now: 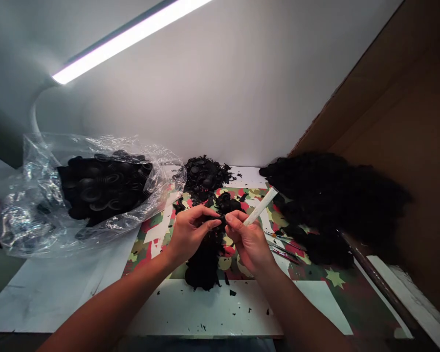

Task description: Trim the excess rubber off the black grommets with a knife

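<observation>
My left hand (190, 232) pinches a small black rubber part (219, 222) between thumb and fingers, above the patterned mat (308, 274). My right hand (250, 242) is closed round a white-handled tool (260, 206) whose handle points up and to the right; its working tip sits at the black part, hidden by my fingers. Both hands meet over a dark heap of black scraps (204, 264) on the mat.
A clear plastic bag (33, 215) of black round rubber parts (102, 186) lies at the left. More black parts (205, 176) are piled at the back, and a large black heap (333, 200) at the right beside a brown cardboard wall (407, 122). A lamp bar (132, 36) glows overhead. Thin tools (284, 249) lie on the mat.
</observation>
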The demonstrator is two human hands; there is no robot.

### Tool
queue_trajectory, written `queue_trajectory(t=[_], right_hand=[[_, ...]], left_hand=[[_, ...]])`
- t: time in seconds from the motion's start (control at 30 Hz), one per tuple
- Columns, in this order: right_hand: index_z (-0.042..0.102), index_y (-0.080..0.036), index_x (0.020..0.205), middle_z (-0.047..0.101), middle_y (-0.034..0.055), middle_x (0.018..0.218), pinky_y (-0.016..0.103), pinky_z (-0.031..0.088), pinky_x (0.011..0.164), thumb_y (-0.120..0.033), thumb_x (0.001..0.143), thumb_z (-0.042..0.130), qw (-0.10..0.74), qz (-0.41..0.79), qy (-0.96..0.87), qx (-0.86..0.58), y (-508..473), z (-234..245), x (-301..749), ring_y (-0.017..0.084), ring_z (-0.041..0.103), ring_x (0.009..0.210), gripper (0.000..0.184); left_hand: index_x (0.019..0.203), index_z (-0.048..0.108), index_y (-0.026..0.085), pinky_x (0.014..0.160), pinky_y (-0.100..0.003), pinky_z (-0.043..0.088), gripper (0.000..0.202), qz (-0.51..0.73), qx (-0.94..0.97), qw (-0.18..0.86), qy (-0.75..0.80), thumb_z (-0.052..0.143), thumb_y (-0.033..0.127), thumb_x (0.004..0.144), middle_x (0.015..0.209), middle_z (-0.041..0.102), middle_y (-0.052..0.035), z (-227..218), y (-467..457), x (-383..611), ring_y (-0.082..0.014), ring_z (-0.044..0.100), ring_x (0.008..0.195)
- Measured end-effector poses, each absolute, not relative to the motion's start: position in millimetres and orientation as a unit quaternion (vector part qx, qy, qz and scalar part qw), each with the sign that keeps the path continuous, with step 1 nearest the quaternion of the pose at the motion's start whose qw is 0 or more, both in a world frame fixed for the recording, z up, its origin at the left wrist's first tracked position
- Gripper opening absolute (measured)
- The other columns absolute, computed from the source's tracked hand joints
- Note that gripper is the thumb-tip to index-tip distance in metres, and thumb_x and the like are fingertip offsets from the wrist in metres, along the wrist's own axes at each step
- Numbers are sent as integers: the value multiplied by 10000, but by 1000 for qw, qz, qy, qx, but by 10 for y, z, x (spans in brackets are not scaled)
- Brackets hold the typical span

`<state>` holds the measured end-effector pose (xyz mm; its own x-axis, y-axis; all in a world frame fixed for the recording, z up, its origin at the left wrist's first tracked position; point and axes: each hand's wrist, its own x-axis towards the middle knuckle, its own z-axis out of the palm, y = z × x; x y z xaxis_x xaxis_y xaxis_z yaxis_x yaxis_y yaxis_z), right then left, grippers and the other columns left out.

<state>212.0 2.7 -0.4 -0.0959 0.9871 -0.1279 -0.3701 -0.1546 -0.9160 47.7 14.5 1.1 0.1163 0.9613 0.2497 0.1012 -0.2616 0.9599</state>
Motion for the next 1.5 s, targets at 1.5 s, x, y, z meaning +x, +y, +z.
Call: queue_trajectory(t=[1.5], right_hand=[[683, -265, 758, 785, 32, 988, 422, 527, 837, -279, 923, 657, 460, 276, -746, -396, -3, 140, 2384, 250, 728, 881, 167]], left_hand=[[823, 722, 205, 651, -246, 493, 61, 459, 770, 216, 387, 697, 172, 867, 748, 725, -11, -17, 237, 339, -146, 645, 664]])
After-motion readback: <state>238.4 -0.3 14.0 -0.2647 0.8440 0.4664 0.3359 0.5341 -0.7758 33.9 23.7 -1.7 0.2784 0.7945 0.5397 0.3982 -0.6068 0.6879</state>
